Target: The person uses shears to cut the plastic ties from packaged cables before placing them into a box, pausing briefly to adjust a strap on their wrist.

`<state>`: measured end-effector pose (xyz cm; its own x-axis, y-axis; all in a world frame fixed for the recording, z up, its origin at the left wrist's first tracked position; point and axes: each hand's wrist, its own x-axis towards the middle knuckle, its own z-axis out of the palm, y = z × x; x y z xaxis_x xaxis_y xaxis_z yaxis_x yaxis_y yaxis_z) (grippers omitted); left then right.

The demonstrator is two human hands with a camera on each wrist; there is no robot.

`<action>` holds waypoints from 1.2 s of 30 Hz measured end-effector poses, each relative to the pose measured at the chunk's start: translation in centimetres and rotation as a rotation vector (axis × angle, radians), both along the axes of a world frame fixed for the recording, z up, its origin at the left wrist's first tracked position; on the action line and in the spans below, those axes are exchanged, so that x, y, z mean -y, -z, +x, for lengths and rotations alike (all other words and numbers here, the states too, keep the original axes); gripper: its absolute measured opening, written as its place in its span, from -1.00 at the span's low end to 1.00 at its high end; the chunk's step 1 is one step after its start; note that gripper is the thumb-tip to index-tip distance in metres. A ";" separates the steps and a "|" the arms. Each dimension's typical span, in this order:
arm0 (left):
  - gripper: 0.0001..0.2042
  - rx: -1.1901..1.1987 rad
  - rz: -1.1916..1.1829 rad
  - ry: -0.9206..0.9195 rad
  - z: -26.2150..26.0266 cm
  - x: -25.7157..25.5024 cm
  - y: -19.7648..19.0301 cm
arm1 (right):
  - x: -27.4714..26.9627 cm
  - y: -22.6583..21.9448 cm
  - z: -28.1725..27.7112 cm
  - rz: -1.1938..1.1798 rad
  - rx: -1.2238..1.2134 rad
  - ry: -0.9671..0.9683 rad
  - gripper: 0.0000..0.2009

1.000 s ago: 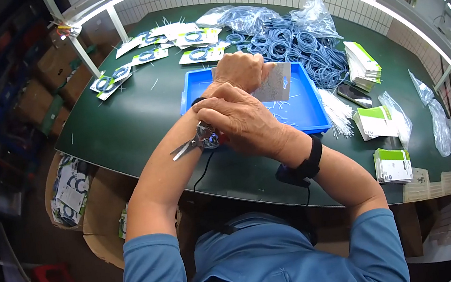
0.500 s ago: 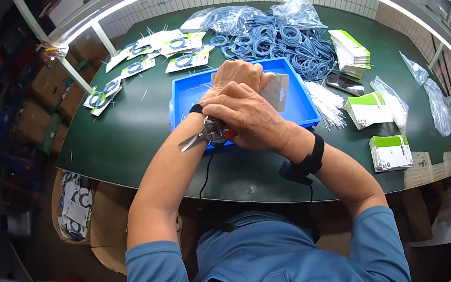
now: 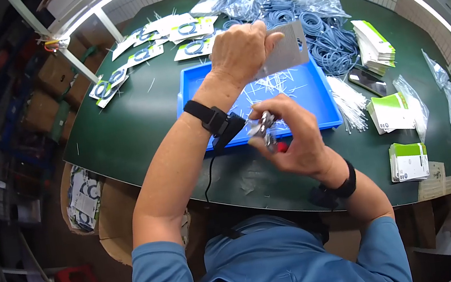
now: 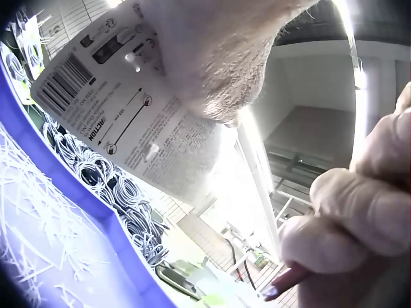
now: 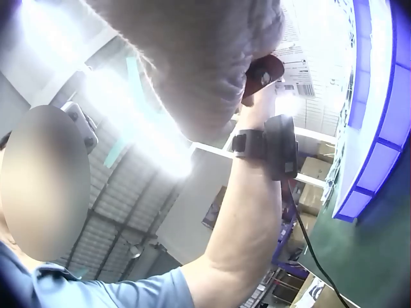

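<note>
Over the blue tray (image 3: 184,86), my left hand (image 3: 238,51) grips a printed packaging card (image 3: 289,49), its thumb along the near side. The left wrist view shows a barcode and lines of text on that card (image 4: 128,119). My right hand (image 3: 301,132) holds a pair of spring snips (image 3: 265,129) with red handles, below and to the right of the left wrist. Motion blurs the blades; one red handle (image 5: 266,72) shows in the right wrist view. Cut white cable-tie ends (image 3: 275,83) lie scattered in the tray.
Coiled blue-grey cables (image 3: 328,47) are heaped behind the tray. Carded cables (image 3: 191,29) lie at the back left. White cable ties (image 3: 349,100), a phone (image 3: 367,82) and stacked green-white cards (image 3: 393,113) sit on the right. A carton (image 3: 83,197) stands below the left table edge.
The hands have separated: the left hand has lifted forward with the card, and the right hand has drawn back from the left wrist with the snips. The tray's cut ends are now in fuller view.
</note>
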<state>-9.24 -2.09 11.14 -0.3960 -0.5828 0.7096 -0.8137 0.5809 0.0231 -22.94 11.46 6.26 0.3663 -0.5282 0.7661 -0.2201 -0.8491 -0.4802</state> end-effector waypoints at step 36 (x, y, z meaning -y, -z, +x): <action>-0.54 -0.951 0.490 0.168 -10.4 11.7 4.6 | 10.1 1.7 -3.0 -0.294 -0.084 0.448 -0.61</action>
<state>-19.61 -13.81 6.53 0.0924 -0.8762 0.4731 -0.2506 0.4393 0.8627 -25.96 1.35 4.57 0.2205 -0.4146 0.8829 -0.6186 -0.7593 -0.2021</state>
